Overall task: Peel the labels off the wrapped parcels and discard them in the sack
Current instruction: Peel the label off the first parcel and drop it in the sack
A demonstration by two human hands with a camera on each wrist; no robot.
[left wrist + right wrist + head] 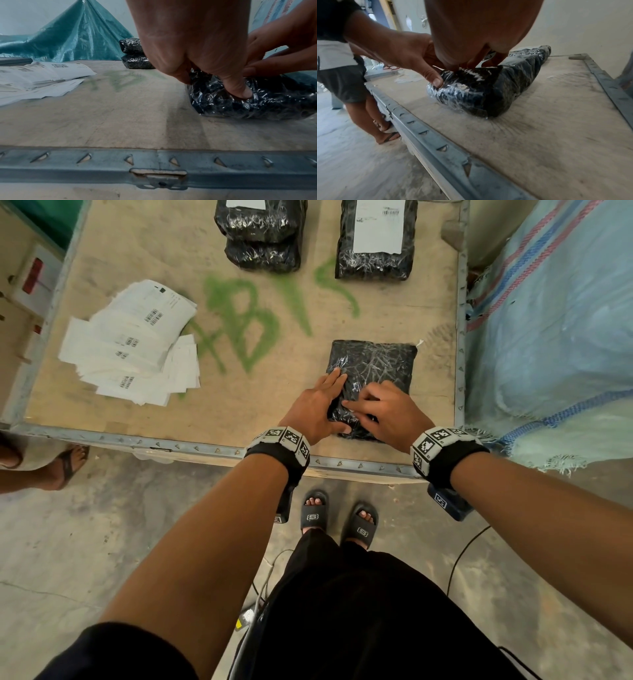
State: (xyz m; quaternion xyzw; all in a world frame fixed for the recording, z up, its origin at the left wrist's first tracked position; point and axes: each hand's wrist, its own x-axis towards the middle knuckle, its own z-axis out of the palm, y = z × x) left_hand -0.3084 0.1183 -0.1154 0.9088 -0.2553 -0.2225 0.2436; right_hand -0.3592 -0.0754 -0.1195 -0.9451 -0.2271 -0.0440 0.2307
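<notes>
A black parcel (376, 364) wrapped in clear film lies near the table's front right corner; no label shows on its top. My left hand (318, 405) lies on its left side with the fingers flat on top. The left thumb (240, 89) presses into the near end. My right hand (383, 409) is beside it, its fingers curled and their tips picking at the film on the near part of the parcel (488, 92). At the right, beyond the table edge, stands the light blue woven sack (555, 337).
Peeled white labels (133, 344) are heaped at the table's left. At the back are two stacked black parcels (260, 234) and one bearing a white label (376, 234). A metal rim (205, 448) edges the table. Another person's foot (68, 463) is on the floor at left.
</notes>
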